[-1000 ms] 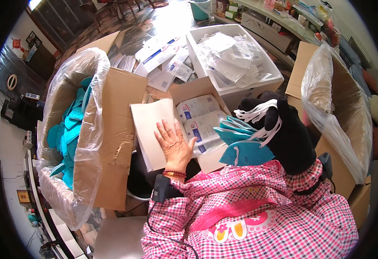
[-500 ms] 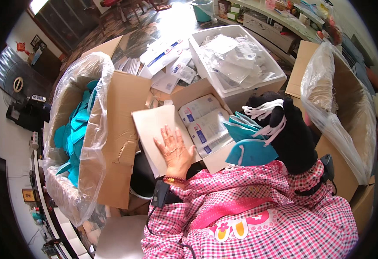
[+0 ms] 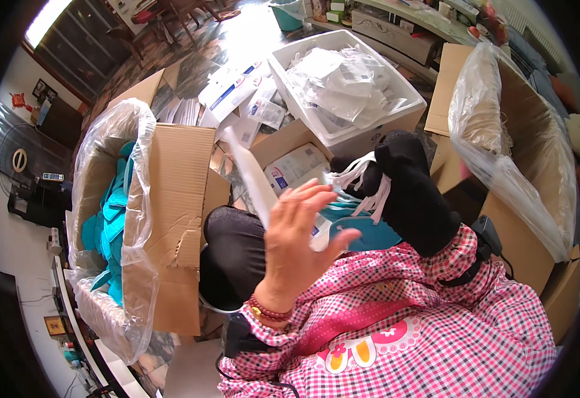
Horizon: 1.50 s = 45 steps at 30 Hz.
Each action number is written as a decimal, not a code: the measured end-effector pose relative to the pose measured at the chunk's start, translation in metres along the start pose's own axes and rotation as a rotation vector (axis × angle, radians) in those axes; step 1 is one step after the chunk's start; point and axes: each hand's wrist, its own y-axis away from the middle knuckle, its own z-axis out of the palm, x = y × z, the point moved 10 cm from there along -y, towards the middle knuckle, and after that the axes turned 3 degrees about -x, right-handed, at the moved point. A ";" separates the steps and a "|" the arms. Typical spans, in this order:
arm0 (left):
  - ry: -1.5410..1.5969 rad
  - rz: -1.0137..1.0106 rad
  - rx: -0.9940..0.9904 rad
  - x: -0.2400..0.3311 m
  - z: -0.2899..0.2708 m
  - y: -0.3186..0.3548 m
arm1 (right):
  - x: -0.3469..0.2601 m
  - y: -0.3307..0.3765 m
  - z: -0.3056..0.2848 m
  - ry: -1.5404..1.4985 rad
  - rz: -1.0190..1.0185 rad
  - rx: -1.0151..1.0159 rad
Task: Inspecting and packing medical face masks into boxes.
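My left hand (image 3: 293, 245), bare with a beaded bracelet, is raised over the near left side of a small cardboard box (image 3: 278, 147). Its fingers are spread and hold nothing. Beside it, the box's pale flap (image 3: 250, 176) stands tilted upright. Flat white printed packets (image 3: 296, 166) lie inside the box. My right hand (image 3: 412, 192), in a black glove, grips a bunch of white straps (image 3: 361, 178). Teal fabric pieces (image 3: 369, 232) hang from these straps at the box's near right side. My left hand hides part of the box and its contents.
Left stands a plastic-lined carton (image 3: 174, 225) full of teal pieces (image 3: 112, 212). Behind the small box is a white foam box (image 3: 343, 136) heaped with clear packets (image 3: 349, 79). Another lined carton (image 3: 522, 126) stands right. Printed packets (image 3: 230, 93) lie on the floor.
My left hand has lifted off the flap and moved right; the flap has swung up from lying flat. My right hand has shifted left with the teal pieces, nearer the box. The whole view has turned slightly.
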 end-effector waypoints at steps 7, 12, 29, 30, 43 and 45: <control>-0.117 -0.091 -0.106 -0.004 0.040 0.008 | 0.016 -0.001 0.015 -0.325 0.176 -0.108; 0.078 -0.370 -0.143 -0.033 0.042 0.019 | 0.013 -0.020 0.003 0.079 0.214 -0.035; 0.519 -0.640 -0.100 -0.090 0.044 0.087 | 0.002 0.020 0.056 1.627 -0.525 -0.332; 0.482 -0.614 -0.202 -0.084 0.048 0.083 | 0.013 0.022 0.069 1.653 -0.522 -0.479; 0.057 -0.272 -0.433 -0.049 0.068 0.067 | 0.078 0.044 0.046 1.788 -0.310 -0.734; -0.107 -0.263 -0.368 -0.039 0.070 0.058 | 0.086 0.049 0.041 1.887 -0.378 -0.679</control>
